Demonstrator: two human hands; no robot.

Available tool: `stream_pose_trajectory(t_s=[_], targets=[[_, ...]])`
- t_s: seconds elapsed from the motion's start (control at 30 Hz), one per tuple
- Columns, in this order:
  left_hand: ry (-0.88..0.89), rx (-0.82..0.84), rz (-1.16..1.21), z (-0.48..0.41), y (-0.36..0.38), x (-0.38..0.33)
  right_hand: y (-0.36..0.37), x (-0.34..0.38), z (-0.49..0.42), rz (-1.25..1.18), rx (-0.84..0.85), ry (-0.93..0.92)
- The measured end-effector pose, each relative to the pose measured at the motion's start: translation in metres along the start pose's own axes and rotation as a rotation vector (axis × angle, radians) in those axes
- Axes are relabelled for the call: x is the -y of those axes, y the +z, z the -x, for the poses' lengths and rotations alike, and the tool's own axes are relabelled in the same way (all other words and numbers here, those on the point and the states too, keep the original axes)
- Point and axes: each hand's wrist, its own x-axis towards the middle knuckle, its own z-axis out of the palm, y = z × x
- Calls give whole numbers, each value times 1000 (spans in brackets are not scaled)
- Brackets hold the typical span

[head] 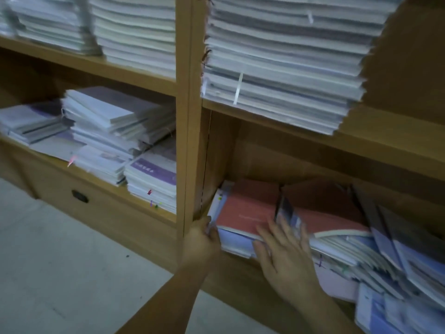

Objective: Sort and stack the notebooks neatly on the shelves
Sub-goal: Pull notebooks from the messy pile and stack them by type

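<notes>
A low stack of notebooks topped by a red-covered notebook (248, 206) lies in the lower right shelf compartment. My left hand (201, 239) grips the stack's left front corner, beside the wooden upright (190, 141). Fingers spread, my right hand (284, 256) presses flat against the stack's front edge. A second red-covered pile (332, 215) lies to the right, with a dark notebook (285, 210) wedged upright between the two. Further right, blue and purple notebooks (397, 256) lean and spill over the shelf edge.
A tall white stack (284, 68) fills the shelf above. The left bay holds messy white and purple piles (115, 133) on the middle shelf and neat white stacks (134, 32) higher up. A drawer with a dark handle (80, 196) sits below. Pale floor (72, 273) lies at lower left.
</notes>
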Motion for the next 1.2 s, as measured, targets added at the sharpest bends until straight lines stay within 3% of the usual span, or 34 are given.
stream_pose_trajectory(t_s=[0.13,0.23,0.37,0.43,0.53,0.6,0.7,0.8,0.87,0.97,1.07,1.13,1.2], targets=[[147,-12,-394,-3,17,-12,3,-19,2,12,6,38],[200,-60,-565,-8,26,-23,-16,-20,2,-107,-184,-35],[111,47,-676,-12,35,-37,-61,-35,-1,-120,-384,9],[89,74,-718,-14,34,-42,-67,-58,-1,-1,-352,75],[-54,148,-382,-15,32,-45,-58,-87,3,105,-183,176],[-109,203,-129,-12,30,-53,-51,-97,5,101,-192,176],[-184,224,16,0,15,-81,-56,-97,4,43,-288,134],[-183,159,286,18,-12,-97,-66,-80,10,61,-316,71],[-135,75,439,29,-29,-106,-66,-69,16,53,-249,36],[-121,80,556,44,-30,-116,-59,-66,19,62,-64,69],[-289,194,672,54,3,-130,-80,-73,18,-135,26,140],[-387,247,581,60,40,-128,-96,-79,21,-477,26,260],[-365,299,317,67,71,-119,-99,-82,24,-614,-34,319]])
